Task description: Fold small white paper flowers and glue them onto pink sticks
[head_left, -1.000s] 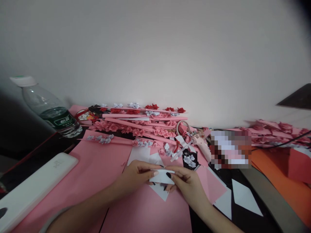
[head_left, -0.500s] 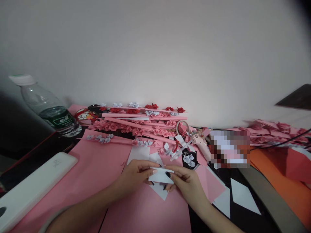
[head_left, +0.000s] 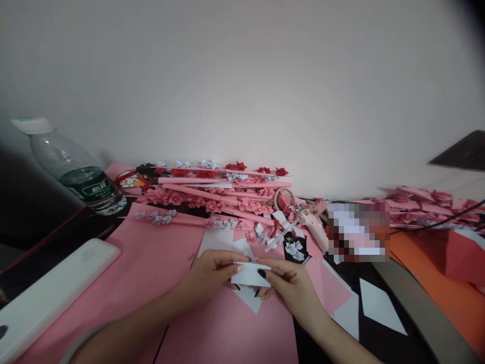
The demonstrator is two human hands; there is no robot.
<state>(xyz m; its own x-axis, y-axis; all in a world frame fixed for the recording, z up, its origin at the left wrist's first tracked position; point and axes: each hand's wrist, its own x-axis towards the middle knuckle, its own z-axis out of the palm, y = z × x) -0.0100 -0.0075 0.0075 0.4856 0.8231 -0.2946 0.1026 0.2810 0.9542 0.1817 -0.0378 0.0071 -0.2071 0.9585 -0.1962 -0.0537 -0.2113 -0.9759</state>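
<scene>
Between my two hands is a small white piece of paper (head_left: 250,276), folded into a strip along its upper edge. My left hand (head_left: 212,273) pinches its left end, thumb in front and fingers behind. At the right end, my right hand (head_left: 290,283) grips it the same way, its dark-nailed thumb on the front face. A white paper square (head_left: 253,301) lies under the hands, with one corner pointing toward me. Both rest over large pink paper sheets (head_left: 227,336). The fingers behind the folded paper are partly hidden.
A water bottle (head_left: 85,177) and a long white device (head_left: 56,298) stand at left. Paper flowers on pink rolled stems (head_left: 223,194) lie along the wall. A pink glue gun (head_left: 312,225), tape roll (head_left: 282,199), white paper (head_left: 381,306) and orange sheets (head_left: 420,268) are on the right.
</scene>
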